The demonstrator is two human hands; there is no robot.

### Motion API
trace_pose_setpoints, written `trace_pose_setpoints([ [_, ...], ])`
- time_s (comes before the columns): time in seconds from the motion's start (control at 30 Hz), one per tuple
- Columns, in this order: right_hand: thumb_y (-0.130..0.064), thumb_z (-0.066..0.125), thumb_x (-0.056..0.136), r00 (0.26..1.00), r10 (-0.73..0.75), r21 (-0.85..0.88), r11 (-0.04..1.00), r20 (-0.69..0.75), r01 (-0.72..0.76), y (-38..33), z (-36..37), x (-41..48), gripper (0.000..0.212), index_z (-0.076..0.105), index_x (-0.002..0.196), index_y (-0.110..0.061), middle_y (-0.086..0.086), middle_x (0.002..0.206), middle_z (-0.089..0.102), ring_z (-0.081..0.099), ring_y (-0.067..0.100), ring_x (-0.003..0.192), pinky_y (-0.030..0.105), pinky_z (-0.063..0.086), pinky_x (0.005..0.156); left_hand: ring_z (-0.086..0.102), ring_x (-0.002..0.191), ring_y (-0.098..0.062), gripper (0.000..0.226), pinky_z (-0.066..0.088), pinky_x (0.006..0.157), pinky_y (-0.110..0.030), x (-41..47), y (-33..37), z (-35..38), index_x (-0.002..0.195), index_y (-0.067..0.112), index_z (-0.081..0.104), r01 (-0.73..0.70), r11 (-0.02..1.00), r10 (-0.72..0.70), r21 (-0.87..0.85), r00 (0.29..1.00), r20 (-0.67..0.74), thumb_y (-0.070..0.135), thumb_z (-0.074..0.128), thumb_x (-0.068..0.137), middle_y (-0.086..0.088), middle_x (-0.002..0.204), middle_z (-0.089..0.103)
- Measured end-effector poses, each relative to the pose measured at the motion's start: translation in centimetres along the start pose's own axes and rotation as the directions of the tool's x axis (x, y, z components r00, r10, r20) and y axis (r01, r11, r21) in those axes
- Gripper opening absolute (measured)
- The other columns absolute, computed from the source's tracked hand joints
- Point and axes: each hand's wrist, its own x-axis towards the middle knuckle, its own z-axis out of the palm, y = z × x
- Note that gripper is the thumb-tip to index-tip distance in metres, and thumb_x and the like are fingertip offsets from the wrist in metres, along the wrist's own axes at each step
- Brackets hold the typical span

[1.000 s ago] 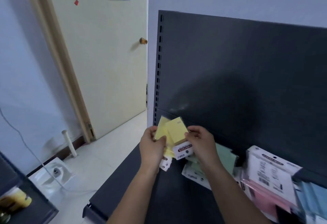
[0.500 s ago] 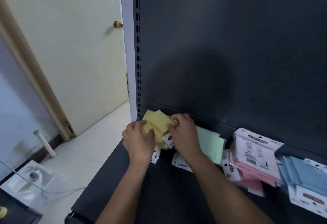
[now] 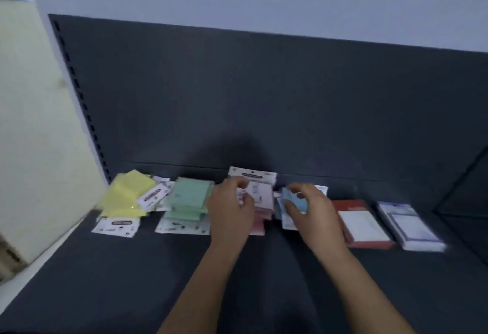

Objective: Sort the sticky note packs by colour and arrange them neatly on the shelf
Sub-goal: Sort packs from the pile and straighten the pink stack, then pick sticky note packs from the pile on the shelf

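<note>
Sticky note packs lie in colour piles along the back of the dark shelf (image 3: 132, 281). The yellow packs (image 3: 126, 196) are at the far left and the green packs (image 3: 187, 196) lie beside them. In the middle is the pink pile (image 3: 260, 216), topped by a white-backed pack (image 3: 260, 187) that my left hand (image 3: 229, 215) grips with curled fingers. My right hand (image 3: 314, 209) pinches a blue pack (image 3: 295, 200) on the blue pile just right of the pink one. The frame is motion-blurred.
Right of my hands lie a red-edged pack with a white face (image 3: 361, 225) and a purple-white stack (image 3: 409, 225). The shelf's dark back panel (image 3: 264, 96) rises behind the piles. A cream door (image 3: 31, 122) stands at the left.
Both hands let go of the yellow packs, which now lie at the far left. They moved right to the pink and blue piles, and the view swung right.
</note>
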Motion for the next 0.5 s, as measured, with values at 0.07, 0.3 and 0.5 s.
trace_pose_setpoints([
  [0.07, -0.015, 0.066, 0.083, 0.992, 0.106, -0.027, 0.994, -0.065, -0.108, 3.8, -5.1, -3.0, 0.021, 0.064, 0.105, -0.013, -0.003, 0.104, 0.064, 0.058, 0.016, 0.098, 0.025, 0.042, 0.082, 0.055, 0.102, -0.022, 0.024, 0.044, 0.092, -0.04, -3.0, 3.7, 3.6, 0.1, 0.012, 0.065, -0.075, 0.995, 0.085, -0.062, 0.982, 0.169, 0.006, 0.052, 0.081, -0.001, 0.103, 0.066],
  [0.3, -0.015, 0.067, 0.084, 0.911, 0.327, -0.154, 0.916, -0.253, -0.371, 13.3, -19.8, -15.6, 0.026, 0.064, 0.108, -0.007, 0.001, 0.102, 0.063, 0.057, 0.019, 0.099, 0.025, 0.04, 0.083, 0.054, 0.11, -0.017, 0.032, 0.041, 0.098, -0.038, -15.3, 14.7, 13.5, 0.117, 0.016, 0.061, -0.169, 0.978, 0.208, -0.121, 0.779, 0.591, 0.007, 0.046, 0.09, 0.002, 0.111, 0.064],
  [0.5, -0.021, 0.065, 0.086, 0.761, 0.463, -0.123, 0.813, -0.454, -0.568, 18.7, -30.9, -25.0, 0.031, 0.06, 0.115, -0.011, -0.003, 0.106, 0.06, 0.056, 0.014, 0.1, 0.023, 0.041, 0.084, 0.045, 0.118, -0.015, 0.035, 0.033, 0.103, -0.034, -24.2, 22.5, 20.1, 0.129, 0.02, 0.052, -0.346, 0.926, 0.334, -0.151, 0.563, 0.756, 0.015, 0.04, 0.096, 0.008, 0.123, 0.058],
])
